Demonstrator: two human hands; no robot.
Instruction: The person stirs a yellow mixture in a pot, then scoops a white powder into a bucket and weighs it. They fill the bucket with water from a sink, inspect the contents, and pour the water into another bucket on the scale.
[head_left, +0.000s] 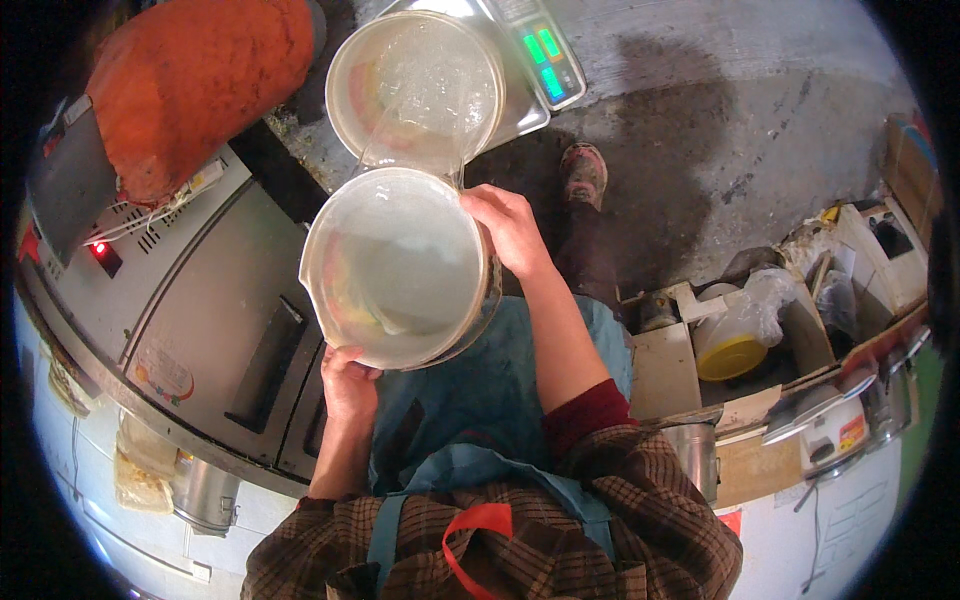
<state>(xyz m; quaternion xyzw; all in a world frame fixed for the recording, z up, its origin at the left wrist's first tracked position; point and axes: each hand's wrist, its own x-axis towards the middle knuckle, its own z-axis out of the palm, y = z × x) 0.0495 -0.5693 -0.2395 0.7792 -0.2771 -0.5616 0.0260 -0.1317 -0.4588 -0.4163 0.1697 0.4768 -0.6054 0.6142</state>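
Note:
Both hands hold a round translucent plastic bucket (405, 255), tilted away from me. My right hand (511, 229) grips its rim on the far right side. Near the lower left, my left hand (349, 381) supports the wall, fingers at the edge. A wide sheet of transparent liquid (411, 150) runs over the far rim into a second plastic bucket (352, 97). Inside that one the liquid looks churned and bubbly. The receiving bucket stands on the metal platform of a digital scale (517, 127), whose display (546, 60) glows green.
At left stands a metal-fronted cabinet appliance (217, 300) with a red light and a dark handle; an orange object (202, 82) sits above it. At right, an open wooden compartment (660, 367) holds a yellow-lidded plastic container (731, 358) and plastic bags (772, 292). The concrete floor (780, 150) has dark patches.

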